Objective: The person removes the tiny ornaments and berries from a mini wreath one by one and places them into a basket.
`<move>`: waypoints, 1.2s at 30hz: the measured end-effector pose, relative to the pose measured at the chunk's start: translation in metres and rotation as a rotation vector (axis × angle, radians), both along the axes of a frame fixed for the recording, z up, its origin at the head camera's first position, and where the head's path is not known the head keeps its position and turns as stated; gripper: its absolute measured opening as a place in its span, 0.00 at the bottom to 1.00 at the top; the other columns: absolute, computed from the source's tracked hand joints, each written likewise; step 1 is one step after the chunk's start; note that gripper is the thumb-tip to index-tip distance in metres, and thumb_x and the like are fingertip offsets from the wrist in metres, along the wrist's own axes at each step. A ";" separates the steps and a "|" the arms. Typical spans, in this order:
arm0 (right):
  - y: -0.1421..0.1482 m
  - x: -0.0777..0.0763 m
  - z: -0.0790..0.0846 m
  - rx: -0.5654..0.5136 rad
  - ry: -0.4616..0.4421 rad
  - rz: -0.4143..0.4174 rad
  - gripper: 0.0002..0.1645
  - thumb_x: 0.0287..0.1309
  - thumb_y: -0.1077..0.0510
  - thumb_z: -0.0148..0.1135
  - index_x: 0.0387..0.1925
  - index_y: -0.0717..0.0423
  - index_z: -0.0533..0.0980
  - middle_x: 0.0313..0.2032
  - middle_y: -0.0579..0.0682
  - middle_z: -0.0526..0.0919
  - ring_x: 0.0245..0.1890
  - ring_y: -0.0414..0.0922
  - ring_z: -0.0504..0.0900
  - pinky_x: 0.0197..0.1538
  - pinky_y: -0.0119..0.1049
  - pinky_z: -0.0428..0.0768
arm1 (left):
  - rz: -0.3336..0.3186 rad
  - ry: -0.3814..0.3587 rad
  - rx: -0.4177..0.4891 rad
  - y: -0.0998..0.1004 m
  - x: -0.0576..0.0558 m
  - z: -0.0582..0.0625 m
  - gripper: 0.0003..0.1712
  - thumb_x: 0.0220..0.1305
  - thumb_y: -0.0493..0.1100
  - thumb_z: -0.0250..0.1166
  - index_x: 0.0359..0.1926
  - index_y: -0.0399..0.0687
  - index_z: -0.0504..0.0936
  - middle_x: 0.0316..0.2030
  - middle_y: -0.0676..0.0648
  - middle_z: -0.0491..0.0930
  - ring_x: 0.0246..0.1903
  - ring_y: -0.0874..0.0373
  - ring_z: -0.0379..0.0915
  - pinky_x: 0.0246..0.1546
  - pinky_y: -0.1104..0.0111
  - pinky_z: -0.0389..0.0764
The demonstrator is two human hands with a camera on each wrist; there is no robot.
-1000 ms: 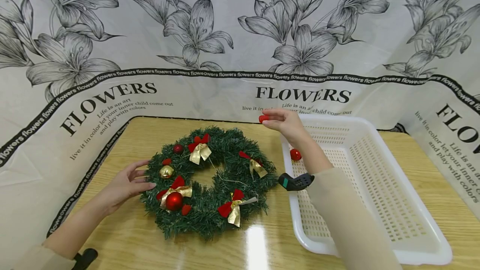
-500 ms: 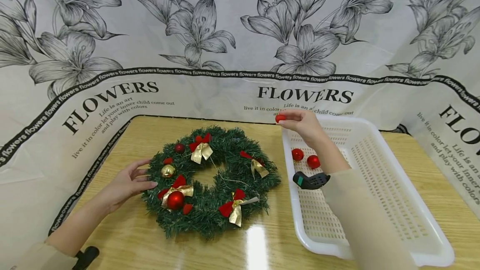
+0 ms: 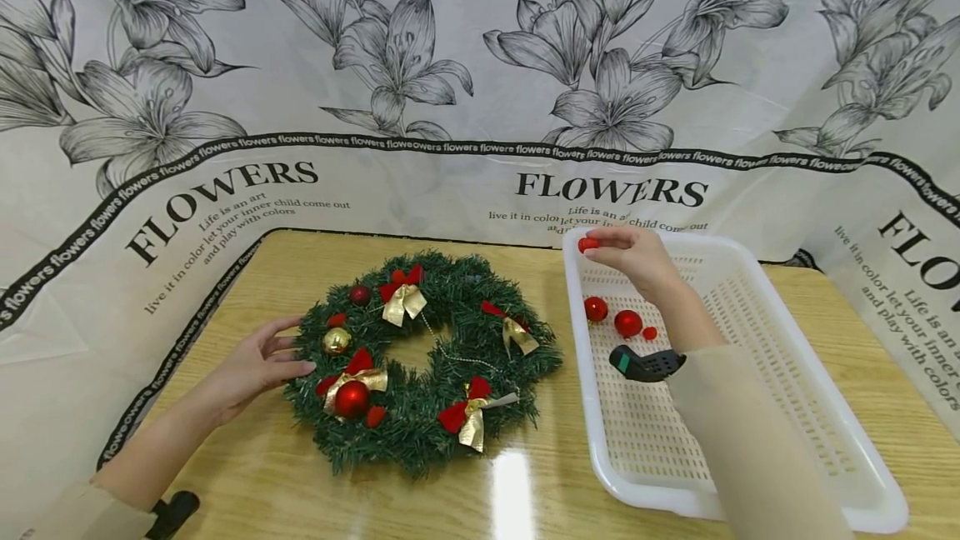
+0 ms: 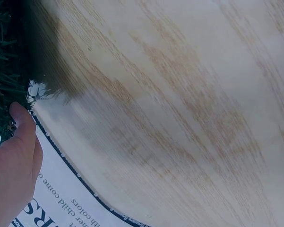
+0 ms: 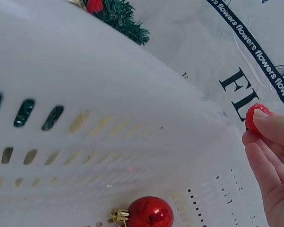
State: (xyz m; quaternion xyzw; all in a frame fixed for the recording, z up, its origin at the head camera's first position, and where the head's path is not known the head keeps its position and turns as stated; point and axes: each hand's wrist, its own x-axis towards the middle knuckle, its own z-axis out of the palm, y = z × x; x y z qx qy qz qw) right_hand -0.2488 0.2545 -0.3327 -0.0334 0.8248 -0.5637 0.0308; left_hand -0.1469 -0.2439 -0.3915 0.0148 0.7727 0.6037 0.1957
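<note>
In the head view my right hand (image 3: 637, 257) is over the back left corner of the white plastic basket (image 3: 588, 423). Its thumb and fingers pinch a small red berry-like ornament (image 5: 256, 118), whose bumpy surface shows in the right wrist view. My left hand (image 3: 251, 369) touches the left edge of a green wreath (image 3: 420, 440), fairly straight fingers at its side and some fingertips hidden in the needles. The wreath bears red and gold bows (image 3: 471, 415), a red ball (image 3: 352, 399), a gold ball (image 3: 336, 341), a dark red ball (image 3: 360, 295) and small red ornaments.
Inside the basket lie a red ball (image 3: 596, 309), a second red ball (image 3: 627, 323) and a small red piece (image 3: 650, 333). The wooden table (image 3: 420, 515) ends against a flower-printed cloth (image 3: 420, 190) at the back and sides.
My right hand has moved right with the small red ornament, from behind the wreath to over the basket. More of the basket's red contents now show. The left hand has stayed at the wreath.
</note>
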 end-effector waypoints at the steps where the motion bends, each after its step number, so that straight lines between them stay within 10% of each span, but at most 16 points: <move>1: 0.002 0.001 0.000 0.004 0.001 0.001 0.27 0.55 0.60 0.65 0.55 0.68 0.71 0.35 0.34 0.81 0.40 0.33 0.79 0.58 0.39 0.69 | 0.000 0.001 0.001 0.000 0.000 0.000 0.51 0.58 0.38 0.65 0.72 0.40 0.41 0.66 0.24 0.41 0.64 0.29 0.43 0.57 0.45 0.64; 13: 0.033 0.012 -0.007 0.056 -0.022 -0.006 0.29 0.58 0.60 0.63 0.56 0.72 0.68 0.36 0.35 0.82 0.38 0.29 0.79 0.46 0.22 0.72 | 0.000 0.008 0.001 0.000 0.000 0.000 0.50 0.59 0.38 0.65 0.72 0.39 0.41 0.66 0.24 0.42 0.63 0.28 0.44 0.56 0.47 0.66; 24: 0.057 0.021 -0.027 0.227 -0.075 -0.039 0.26 0.59 0.60 0.61 0.55 0.70 0.71 0.49 0.60 0.80 0.39 0.32 0.74 0.58 0.51 0.69 | 0.007 0.002 -0.009 -0.002 -0.001 -0.001 0.51 0.57 0.40 0.67 0.72 0.41 0.43 0.67 0.26 0.42 0.64 0.30 0.44 0.56 0.47 0.66; 36: 0.077 0.027 -0.043 0.390 -0.087 0.003 0.24 0.53 0.66 0.64 0.50 0.75 0.72 0.44 0.66 0.80 0.41 0.47 0.80 0.52 0.51 0.74 | 0.000 0.012 0.001 -0.002 0.001 0.001 0.51 0.58 0.40 0.66 0.72 0.41 0.43 0.67 0.26 0.42 0.64 0.29 0.42 0.57 0.47 0.65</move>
